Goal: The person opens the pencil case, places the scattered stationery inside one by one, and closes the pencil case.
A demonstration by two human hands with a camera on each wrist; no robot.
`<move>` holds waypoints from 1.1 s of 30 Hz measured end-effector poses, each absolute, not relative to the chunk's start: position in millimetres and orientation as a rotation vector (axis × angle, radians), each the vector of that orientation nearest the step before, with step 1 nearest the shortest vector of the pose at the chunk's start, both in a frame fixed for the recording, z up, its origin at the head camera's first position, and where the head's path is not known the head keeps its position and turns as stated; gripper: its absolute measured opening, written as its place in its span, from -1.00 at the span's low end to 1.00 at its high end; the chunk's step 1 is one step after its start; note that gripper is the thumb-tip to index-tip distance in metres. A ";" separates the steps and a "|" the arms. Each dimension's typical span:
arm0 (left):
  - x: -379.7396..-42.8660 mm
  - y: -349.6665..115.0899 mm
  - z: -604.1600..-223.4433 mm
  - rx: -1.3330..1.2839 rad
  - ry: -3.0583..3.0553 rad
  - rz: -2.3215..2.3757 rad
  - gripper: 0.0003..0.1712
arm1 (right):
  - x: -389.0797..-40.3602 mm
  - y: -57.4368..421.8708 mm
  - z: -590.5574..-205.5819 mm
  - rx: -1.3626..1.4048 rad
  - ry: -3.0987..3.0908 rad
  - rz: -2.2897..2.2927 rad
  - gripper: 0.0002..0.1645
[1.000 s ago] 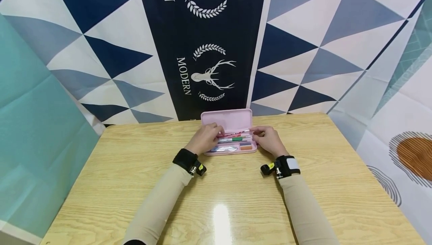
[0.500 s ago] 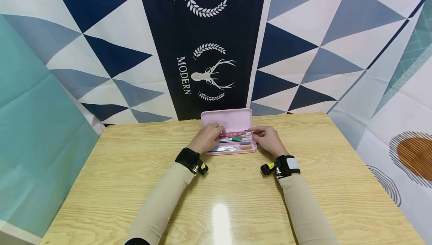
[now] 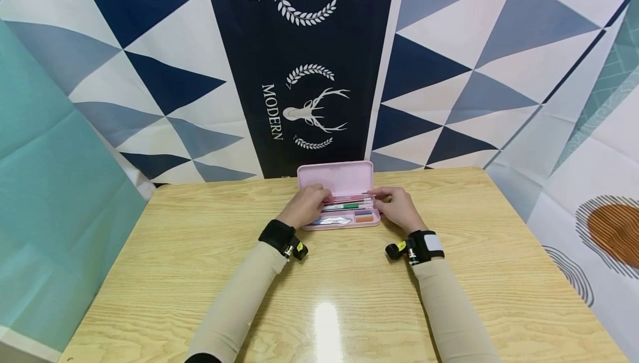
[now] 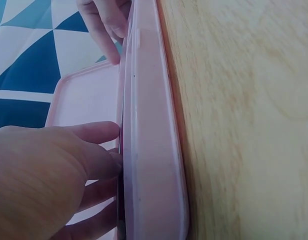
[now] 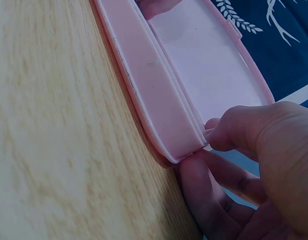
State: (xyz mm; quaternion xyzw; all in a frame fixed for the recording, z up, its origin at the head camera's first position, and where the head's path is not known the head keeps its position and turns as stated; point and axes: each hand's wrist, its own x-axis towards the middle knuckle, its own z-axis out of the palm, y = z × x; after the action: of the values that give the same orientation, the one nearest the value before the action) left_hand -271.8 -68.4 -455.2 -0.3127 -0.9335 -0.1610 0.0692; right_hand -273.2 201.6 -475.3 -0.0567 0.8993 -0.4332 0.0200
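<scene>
A pink pencil case (image 3: 335, 172) lies with its lid raised at the back of the table. Inside are several slim pencils or pens, a pen with a green section (image 3: 351, 206), a clear packet (image 3: 333, 221) and an orange-and-blue eraser (image 3: 364, 216). My left hand (image 3: 307, 205) reaches over the case's left half, fingertips down among the pencils; the near wall hides the tips in the left wrist view, so I cannot tell whether they pinch one. At the case's right end, my right hand (image 5: 244, 165) grips the corner, thumb at the rim and fingers against the outer side.
The wooden table (image 3: 319, 274) stretches in front of the case. Patterned cloth (image 3: 304, 74) hangs right behind it, and a teal cloth (image 3: 55, 185) hangs at the left. Both wrists wear black straps (image 3: 424, 245) with small cameras.
The pinkish-red pencil at the back, slanted a second ago, now lies more level with the others. My left hand has shifted slightly right; my right hand stays put.
</scene>
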 end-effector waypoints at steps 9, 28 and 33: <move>-271.0 -69.2 -453.5 -0.911 -2.825 -0.489 -0.77 | -274.5 201.4 -476.0 -0.187 2.804 -1.338 -0.67; -271.1 -68.2 -449.3 -0.887 -2.826 -0.494 -0.80 | -274.1 202.1 -475.7 -0.186 2.776 -1.369 -0.66; -272.1 -68.6 -445.4 -0.866 -2.788 -0.549 -0.80 | -273.9 202.2 -475.6 -0.179 2.776 -1.373 -0.66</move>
State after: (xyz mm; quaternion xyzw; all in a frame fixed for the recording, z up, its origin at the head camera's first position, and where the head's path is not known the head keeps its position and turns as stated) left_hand -272.1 -68.6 -445.4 -0.2905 -0.9351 -0.1841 0.0852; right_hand -273.9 202.2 -475.6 -0.0577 0.8947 -0.4425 0.0197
